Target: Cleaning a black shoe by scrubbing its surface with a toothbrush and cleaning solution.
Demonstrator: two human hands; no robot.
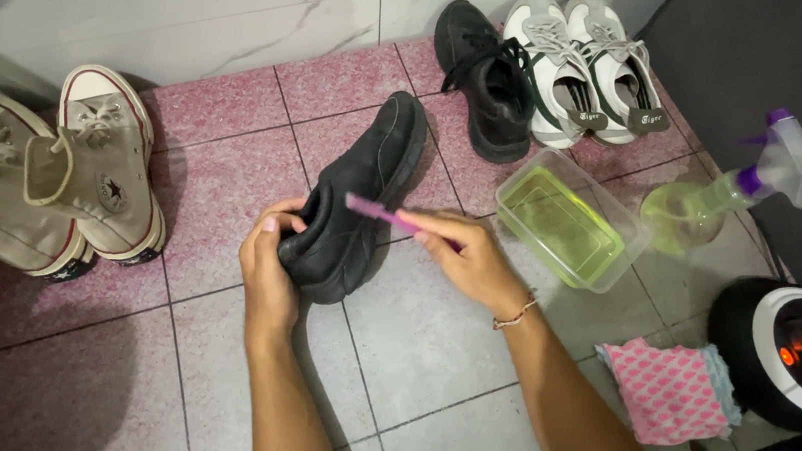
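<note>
left hand (267, 271) clamps the black shoe (358, 205) heel, right hand (465, 253) pinches the pink brush (382, 215); a wide elbow swing could tip the green tub (567, 222).

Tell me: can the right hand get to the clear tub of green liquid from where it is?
Probably yes. The right hand, holding a pink brush against the black shoe, sits just beside the tub, with only bare floor tile between them. It would have to carry or drop the brush.
</note>
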